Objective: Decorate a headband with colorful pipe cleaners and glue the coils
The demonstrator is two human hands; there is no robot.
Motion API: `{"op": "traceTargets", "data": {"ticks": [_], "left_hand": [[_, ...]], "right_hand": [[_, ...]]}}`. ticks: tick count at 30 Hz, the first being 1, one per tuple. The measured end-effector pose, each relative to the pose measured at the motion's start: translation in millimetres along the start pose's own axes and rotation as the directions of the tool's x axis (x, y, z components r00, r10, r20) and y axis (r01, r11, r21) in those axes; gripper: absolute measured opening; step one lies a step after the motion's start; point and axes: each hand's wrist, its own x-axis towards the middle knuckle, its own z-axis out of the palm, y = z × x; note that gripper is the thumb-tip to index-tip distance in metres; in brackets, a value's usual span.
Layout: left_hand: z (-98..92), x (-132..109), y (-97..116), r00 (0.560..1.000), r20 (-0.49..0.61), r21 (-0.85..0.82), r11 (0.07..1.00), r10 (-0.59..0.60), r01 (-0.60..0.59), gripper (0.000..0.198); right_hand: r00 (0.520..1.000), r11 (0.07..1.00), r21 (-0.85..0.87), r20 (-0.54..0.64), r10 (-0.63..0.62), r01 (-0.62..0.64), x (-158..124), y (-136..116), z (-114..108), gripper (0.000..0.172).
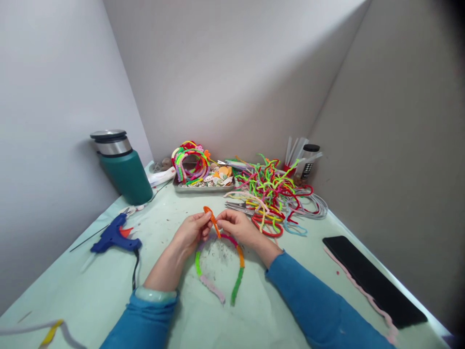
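My left hand (194, 230) is closed, its thumb and fingertips pinching an orange pipe cleaner (214, 223) that is folded into a narrow loop at the top. My right hand (238, 227) is closed too, with its fingertips pinched at the side of the same orange strip. Just below both hands lies a headband (239, 281), wrapped in lilac, bright green, magenta, orange and dark green fuzzy sections, its open ends towards me. The hands partly hide the top of its arch.
A blue glue gun (116, 236) and a teal bottle (127, 174) are on the left. At the back are a metal tray (203, 189) with finished headbands, scissors (240, 207) and a pipe cleaner heap (269, 182). A black phone-like slab (374, 281) lies right.
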Motion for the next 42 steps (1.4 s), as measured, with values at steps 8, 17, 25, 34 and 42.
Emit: {"op": "traceTargets", "data": {"ticks": [8,17,25,34,42], "left_hand": [[-0.1,3,-2,0.973,-0.123,0.384,0.913,0.195,-0.135,0.03],[-1.1,5,-7,0.839,-0.14,0.864,0.479,0.525,-0.156,0.023],[3.6,4,-8,0.786,-0.314,0.73,0.665,0.533,-0.159,0.024],[4.3,-2,3,0.979,-0.144,-0.023,0.988,0.147,-0.152,0.029],[-1.9,-1,3,0.995,-0.022,0.139,0.986,0.094,-0.09,0.024]], "right_hand": [[0.991,0.951,-0.305,-0.104,-0.086,0.05,0,5,-5,0.015],[0.947,0.605,-0.778,-0.043,-0.319,0.169,-8,-5,2,0.014],[0.938,0.476,-0.873,-0.069,-0.34,0.109,-10,0,24,0.024],[0.817,0.792,-0.589,-0.371,-0.442,0.16,-2,11,15,0.016],[0.786,0.84,-0.495,-0.42,-0.454,0.221,-3,0,-1,0.015]]}}
